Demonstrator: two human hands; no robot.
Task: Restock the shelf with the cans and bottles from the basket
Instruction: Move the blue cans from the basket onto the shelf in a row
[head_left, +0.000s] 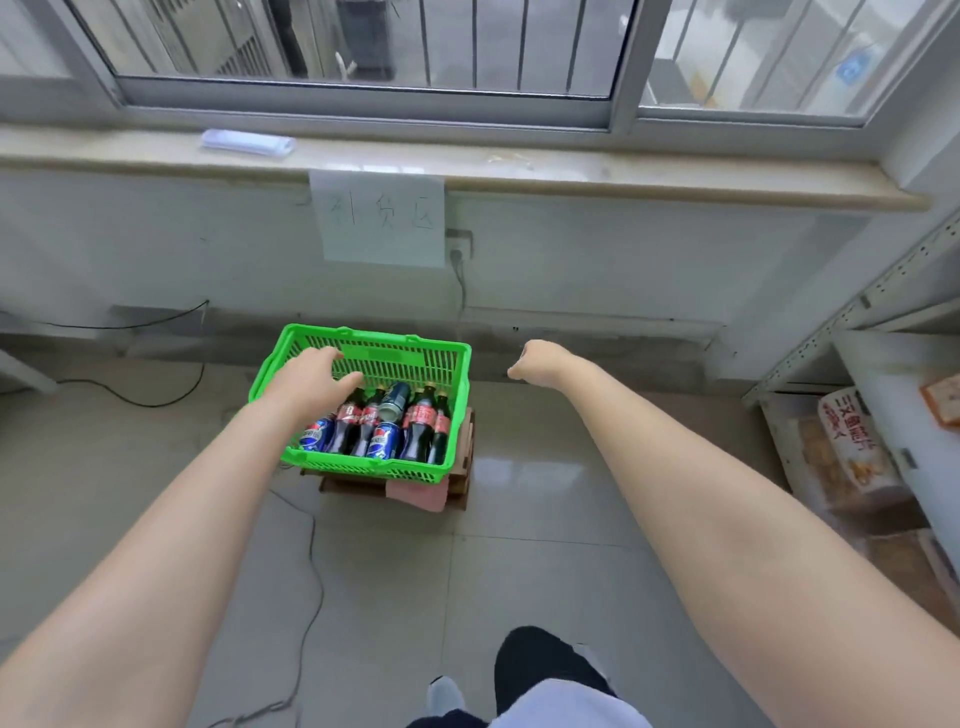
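Nearest the camera, a pale shoe (444, 693) is seen on the glossy floor (519, 571), and a loose cable (311, 571) trails just to its left, running on toward the basket. A foot could be caught in it when loads are carried across to the shelf (852, 312), which stands well apart at the right.

Further off, the green basket (363, 470) is perched on a low brown stand (462, 483) that appears no wider than the basket itself. The left grip (311, 382) is held over the basket's left side, released, its fingers relaxed and stretched toward the bottles (418, 421), with nothing grasped. If weight were put on that rim, the basket could be tipped off its stand.

The bottles are laid side by side with their caps toward the far wall. Blue cans (384, 440) are packed among them, and a dark can (395, 402) is lodged on top. Should a bottle beneath be drawn out first, that can could be rolled loose.

The right grip (540, 361) hangs near the basket's right side, touching nothing. Its fingers are hidden behind the back of the hand, so whether it is clenched cannot be told.
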